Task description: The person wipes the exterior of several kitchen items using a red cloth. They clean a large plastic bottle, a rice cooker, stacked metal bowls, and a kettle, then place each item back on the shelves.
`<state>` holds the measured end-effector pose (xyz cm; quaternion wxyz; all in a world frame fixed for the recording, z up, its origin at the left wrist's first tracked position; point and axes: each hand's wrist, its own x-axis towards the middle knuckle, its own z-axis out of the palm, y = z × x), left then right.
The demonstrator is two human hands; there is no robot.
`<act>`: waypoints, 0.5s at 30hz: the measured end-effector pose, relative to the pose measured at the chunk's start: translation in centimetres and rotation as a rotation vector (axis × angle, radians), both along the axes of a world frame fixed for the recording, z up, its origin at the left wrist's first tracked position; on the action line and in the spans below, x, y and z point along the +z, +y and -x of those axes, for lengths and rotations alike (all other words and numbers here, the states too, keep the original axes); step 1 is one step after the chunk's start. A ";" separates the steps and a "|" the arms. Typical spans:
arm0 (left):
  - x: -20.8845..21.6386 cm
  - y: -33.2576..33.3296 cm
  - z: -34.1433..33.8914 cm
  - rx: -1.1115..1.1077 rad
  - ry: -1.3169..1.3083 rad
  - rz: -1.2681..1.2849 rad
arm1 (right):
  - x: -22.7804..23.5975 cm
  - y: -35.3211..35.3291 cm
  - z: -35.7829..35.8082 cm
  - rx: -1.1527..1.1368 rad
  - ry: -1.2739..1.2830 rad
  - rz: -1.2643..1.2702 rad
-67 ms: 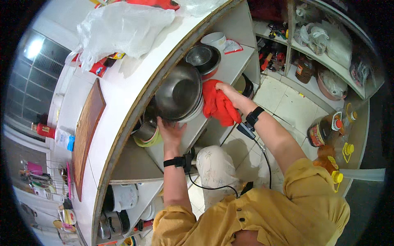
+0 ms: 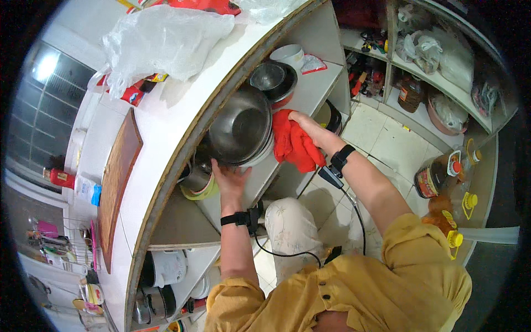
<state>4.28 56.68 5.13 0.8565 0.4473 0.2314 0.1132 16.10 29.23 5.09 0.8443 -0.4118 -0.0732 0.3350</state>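
We look down at a long white counter point(image 2: 182, 99) curving above and to the left of our hands, with a crumpled clear plastic bag point(image 2: 160, 39) lying on top of it and a wooden cutting board point(image 2: 116, 177) further left. Under the counter runs a white shelf point(image 2: 310, 91), and both our hands reach into it. A large steel bowl point(image 2: 240, 127) sits tilted on this shelf, its open mouth turned toward us. Our left hand point(image 2: 229, 182) is spread open with the palm against the bowl's lower rim, steadying it from below. Just right of the bowl, our right hand point(image 2: 304, 124) is closed on a bunched red cloth point(image 2: 296, 146), which touches the bowl's right edge. Beyond our right hand, deeper on the shelf, rest a smaller steel bowl point(image 2: 268, 77) and a white cup point(image 2: 289, 55). Left of our left hand stands a small metal pot point(image 2: 198, 180).
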 end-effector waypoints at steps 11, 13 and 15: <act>0.2 -1.0 0.9 -0.105 -0.085 0.001 | -2.7 2.2 -1.9 0.092 0.117 -0.150; 0.5 -1.9 1.3 -0.016 -0.048 0.040 | -3.0 2.0 -2.0 0.073 0.119 -0.136; 0.9 -2.8 1.7 0.034 -0.029 0.057 | -3.1 1.7 -2.0 0.059 0.184 -0.123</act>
